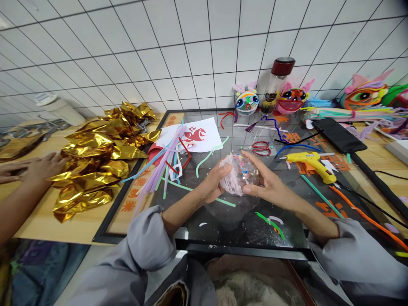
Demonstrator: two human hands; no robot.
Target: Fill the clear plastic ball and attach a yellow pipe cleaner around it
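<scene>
Over the black tabletop (pixel 236 229), my left hand (pixel 216 180) and right hand (pixel 266 185), curled half open, hold a clear ball (pixel 250 171), hiding bits of its pink fuzz (pixel 235 183).

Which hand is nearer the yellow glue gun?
Right: the right hand is left of the yellow glue gun; the left hand is farther left, across the clear ball.

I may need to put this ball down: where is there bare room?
Mostly bare: the dark glass nearer you than the ball, between the small white scrap and the bright green strip. A tighter gap lies between the white paper and red scissors. Crowded: gold foil and lilac strips leftward, yellow glue gun rightward.
</scene>
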